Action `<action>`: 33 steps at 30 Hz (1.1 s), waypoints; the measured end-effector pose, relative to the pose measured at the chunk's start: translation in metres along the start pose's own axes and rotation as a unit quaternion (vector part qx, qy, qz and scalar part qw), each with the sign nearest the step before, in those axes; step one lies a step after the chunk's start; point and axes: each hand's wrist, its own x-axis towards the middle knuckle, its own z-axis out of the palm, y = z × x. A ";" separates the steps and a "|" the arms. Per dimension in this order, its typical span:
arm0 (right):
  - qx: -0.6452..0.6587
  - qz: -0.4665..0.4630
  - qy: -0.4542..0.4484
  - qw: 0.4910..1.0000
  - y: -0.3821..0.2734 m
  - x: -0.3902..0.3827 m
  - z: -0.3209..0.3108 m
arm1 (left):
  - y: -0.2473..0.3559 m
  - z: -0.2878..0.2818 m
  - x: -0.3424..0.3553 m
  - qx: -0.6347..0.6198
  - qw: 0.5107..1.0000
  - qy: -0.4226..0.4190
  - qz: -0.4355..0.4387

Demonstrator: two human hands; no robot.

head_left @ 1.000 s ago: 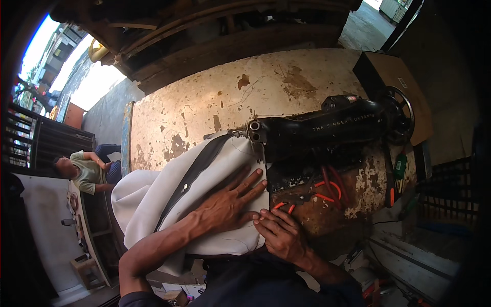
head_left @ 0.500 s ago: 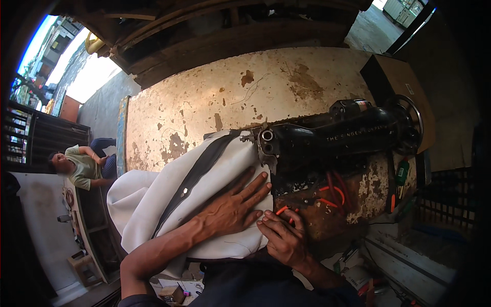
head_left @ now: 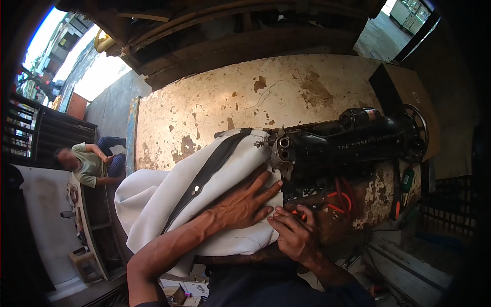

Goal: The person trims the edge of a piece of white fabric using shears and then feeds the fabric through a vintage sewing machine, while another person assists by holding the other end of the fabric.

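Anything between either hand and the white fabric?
Nothing visible. The left hand lies flat on the white fabric, and the right hand has its curled fingers at the fabric's right edge. The sewing machine stands beyond both hands, not in between.

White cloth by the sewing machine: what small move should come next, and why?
Perhaps ease the cloth slightly toward the machine's head: the left hand lies spread on the cloth, the right hand has its fingertips at the cloth's right edge, and its far end reaches that head.
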 end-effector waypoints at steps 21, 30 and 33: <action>-0.003 -0.094 -0.059 0.994 0.005 0.006 0.002 | -0.004 -0.001 -0.002 -0.048 0.994 0.092 -0.034; -0.001 -0.097 -0.072 0.993 0.005 0.008 0.002 | -0.006 0.011 0.006 0.065 0.979 0.174 0.087; 0.003 -0.094 -0.071 0.993 0.006 0.008 0.002 | -0.004 0.008 0.005 0.070 0.983 0.149 0.079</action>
